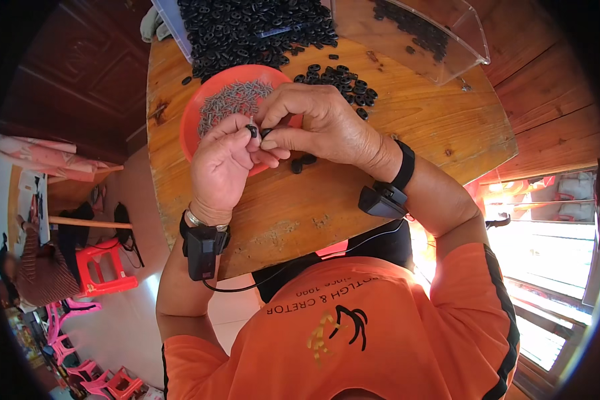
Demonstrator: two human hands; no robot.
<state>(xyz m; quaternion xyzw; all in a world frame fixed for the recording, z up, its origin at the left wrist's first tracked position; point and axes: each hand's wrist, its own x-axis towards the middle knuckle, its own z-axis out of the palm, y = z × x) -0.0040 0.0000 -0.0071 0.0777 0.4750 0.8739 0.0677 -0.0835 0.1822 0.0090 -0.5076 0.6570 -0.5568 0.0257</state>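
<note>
My left hand [217, 170] pinches a small black piece [252, 131] between thumb and fingertips, with a thin grey pin-like part at its top. My right hand [330, 127] comes in from the right and grips another small black piece [267, 133]. The two hands meet over the near side of an orange-red plate [191, 127]. On that plate lies a heap of small grey metal pieces [230, 103], perhaps screws. Loose black oval pieces with holes [353, 87] are scattered beyond my right hand. A couple of black pieces [303, 163] lie just under my right wrist.
At the back of the wooden table [273, 230], a large pile of black pieces [247, 33] spills from a pale tray [172, 27]. A clear plastic box [470, 57] holding more stands back right. A red stool [107, 283] and a person [43, 273] are off left.
</note>
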